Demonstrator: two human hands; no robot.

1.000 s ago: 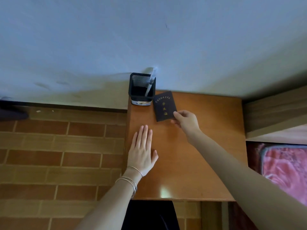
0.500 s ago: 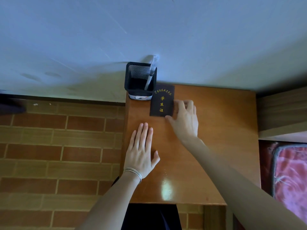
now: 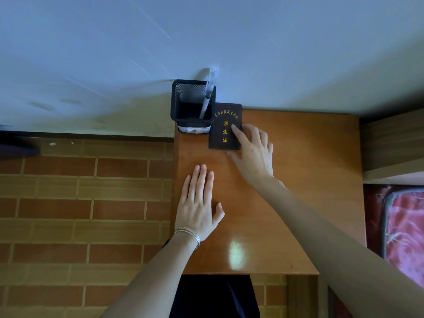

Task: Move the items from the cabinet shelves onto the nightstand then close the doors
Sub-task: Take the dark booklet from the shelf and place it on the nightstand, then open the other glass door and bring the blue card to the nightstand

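Observation:
A dark booklet [image 3: 221,131] with gold lettering lies flat at the back left of the wooden nightstand [image 3: 309,180], right beside a black mesh pen holder [image 3: 191,104] with a pen [image 3: 206,99] standing in it. My right hand [image 3: 253,154] rests with spread fingers on the booklet's right edge, index fingertip on its cover, thumb just below it. My left hand [image 3: 199,203] lies flat, palm down, on the nightstand's left side, holding nothing. The cabinet shelves and doors are out of sight.
The nightstand stands against a pale wall [image 3: 206,42]. Brick-pattern floor [image 3: 80,203] lies to its left. To the right are a wooden bed frame [image 3: 394,143] and a red patterned blanket [image 3: 406,226]. My dark clothing [image 3: 215,294] shows below the nightstand's front edge.
My right hand set the booklet down and slid it back beside the pen holder, then opened flat onto it. My left hand stayed in place on the nightstand.

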